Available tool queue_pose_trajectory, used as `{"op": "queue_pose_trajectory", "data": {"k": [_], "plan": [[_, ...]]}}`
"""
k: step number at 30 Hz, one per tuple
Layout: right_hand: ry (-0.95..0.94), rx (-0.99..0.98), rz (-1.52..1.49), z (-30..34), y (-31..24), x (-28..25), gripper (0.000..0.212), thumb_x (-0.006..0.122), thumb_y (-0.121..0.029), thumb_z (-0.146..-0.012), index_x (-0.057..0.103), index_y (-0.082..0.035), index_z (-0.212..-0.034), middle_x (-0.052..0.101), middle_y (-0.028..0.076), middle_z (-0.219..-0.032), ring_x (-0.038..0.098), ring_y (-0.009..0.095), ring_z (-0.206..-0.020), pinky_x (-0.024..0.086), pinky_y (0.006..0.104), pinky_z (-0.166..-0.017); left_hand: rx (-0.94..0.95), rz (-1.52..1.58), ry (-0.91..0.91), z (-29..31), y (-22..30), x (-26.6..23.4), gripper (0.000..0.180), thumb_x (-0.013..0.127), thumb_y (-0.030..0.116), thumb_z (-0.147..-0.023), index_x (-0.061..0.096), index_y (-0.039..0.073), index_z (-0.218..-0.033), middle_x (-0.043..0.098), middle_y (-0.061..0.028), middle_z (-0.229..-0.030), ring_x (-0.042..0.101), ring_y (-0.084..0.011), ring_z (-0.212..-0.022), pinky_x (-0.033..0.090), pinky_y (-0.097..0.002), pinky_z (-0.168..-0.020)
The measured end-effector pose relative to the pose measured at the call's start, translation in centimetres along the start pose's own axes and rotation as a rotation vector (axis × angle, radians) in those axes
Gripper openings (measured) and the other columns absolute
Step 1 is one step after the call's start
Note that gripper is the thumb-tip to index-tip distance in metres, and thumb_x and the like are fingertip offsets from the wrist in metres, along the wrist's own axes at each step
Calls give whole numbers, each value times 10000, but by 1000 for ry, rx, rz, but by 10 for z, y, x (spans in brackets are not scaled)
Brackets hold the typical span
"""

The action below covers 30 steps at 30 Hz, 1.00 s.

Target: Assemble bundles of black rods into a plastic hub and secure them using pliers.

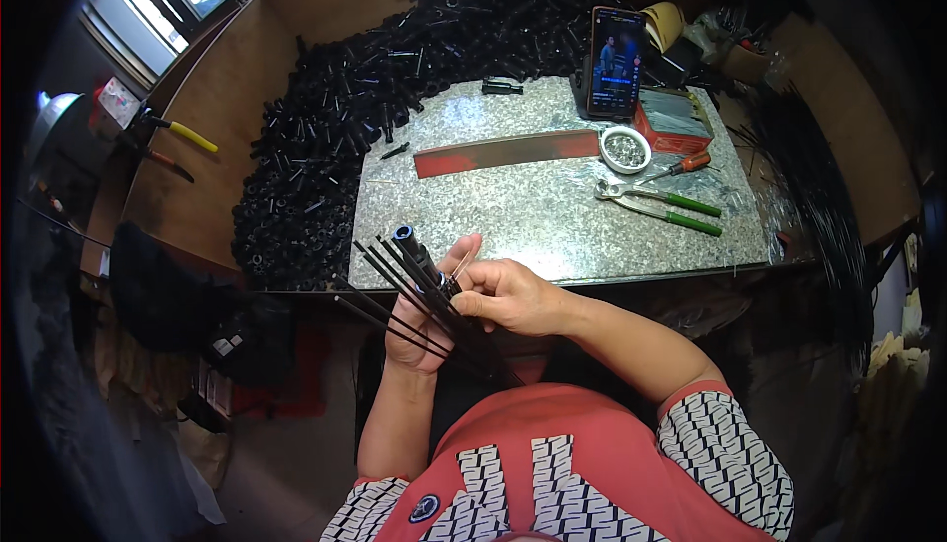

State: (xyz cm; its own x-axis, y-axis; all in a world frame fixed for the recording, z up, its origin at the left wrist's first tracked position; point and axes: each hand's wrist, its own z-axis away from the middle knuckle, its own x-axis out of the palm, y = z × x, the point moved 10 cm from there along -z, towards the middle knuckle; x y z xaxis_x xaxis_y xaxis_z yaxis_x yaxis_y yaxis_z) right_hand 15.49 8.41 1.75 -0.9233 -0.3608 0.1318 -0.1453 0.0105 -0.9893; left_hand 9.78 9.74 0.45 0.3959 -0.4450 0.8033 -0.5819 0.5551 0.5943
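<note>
A bundle of thin black rods point(393, 271) fans out from my left hand point(414, 337), which is closed round it just in front of the table's near edge. Among the rods a black tube point(404, 236) points up and away, with a bluish ring at its open end. My right hand point(515, 295) meets the bundle from the right, its thumb and fingers pinched at the middle of the rods. A thin, light-coloured strand point(462, 264) sticks up by those fingers. What exactly the right fingertips grip is hidden.
On the speckled tabletop point(395, 209) lie green-handled pincers point(681, 209), an orange-handled screwdriver point(691, 164), a white bowl of small metal parts point(625, 150) and a red-grey strip point(508, 153). A propped phone point(615, 64) stands behind. Black tubular parts point(335, 118) are heaped left; long black rods point(824, 207) lie right.
</note>
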Motion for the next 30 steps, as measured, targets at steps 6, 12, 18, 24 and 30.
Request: {"op": "queue_pose_trajectory", "data": {"k": [6, 12, 18, 24, 30], "plan": [[213, -338, 211, 8, -40, -2, 194, 586, -171, -926, 534, -16, -821, 514, 31, -710, 484, 96, -602, 393, 255, -533, 241, -52, -1, -5, 24, 9, 575, 643, 357, -863, 491, -30, -1260, 468, -200, -1316, 458, -311, -1256, 377, -437, -1062], [358, -388, 421, 4, -68, 0, 224, 626, -122, -886, 504, 20, -763, 477, 93, -689, 477, 154, -573, 399, 298, -514, 568, -280, 306, 29, 63, 4, 530, 484, 392, -970, 483, -63, -1242, 570, -135, -1191, 553, -249, -1107, 428, -364, -981], [339, -476, 403, -5, -65, 12, 260, 633, -142, -884, 487, 14, -736, 453, 102, -673, 463, 195, -557, 378, 325, -514, 701, -759, 333, 45, 86, 38, 347, 634, 112, -903, 532, -51, -1190, 595, -74, -1108, 562, -102, -949, 442, -244, -864], [302, -471, 391, -7, -64, 21, 266, 670, -128, -848, 485, 9, -714, 480, 119, -647, 473, 234, -561, 387, 341, -525, 632, -739, 524, 56, 103, 15, 234, 699, -51, -794, 626, -12, -1014, 639, -27, -954, 586, -85, -851, 467, -233, -807], [233, -417, 358, -7, -61, 25, 280, 699, -165, -811, 510, 10, -703, 550, 145, -635, 553, 285, -582, 430, 363, -546, 556, -872, 542, 59, 105, 18, 232, 752, -49, -736, 614, 28, -907, 622, -8, -875, 577, -79, -803, 470, -233, -753]]}}
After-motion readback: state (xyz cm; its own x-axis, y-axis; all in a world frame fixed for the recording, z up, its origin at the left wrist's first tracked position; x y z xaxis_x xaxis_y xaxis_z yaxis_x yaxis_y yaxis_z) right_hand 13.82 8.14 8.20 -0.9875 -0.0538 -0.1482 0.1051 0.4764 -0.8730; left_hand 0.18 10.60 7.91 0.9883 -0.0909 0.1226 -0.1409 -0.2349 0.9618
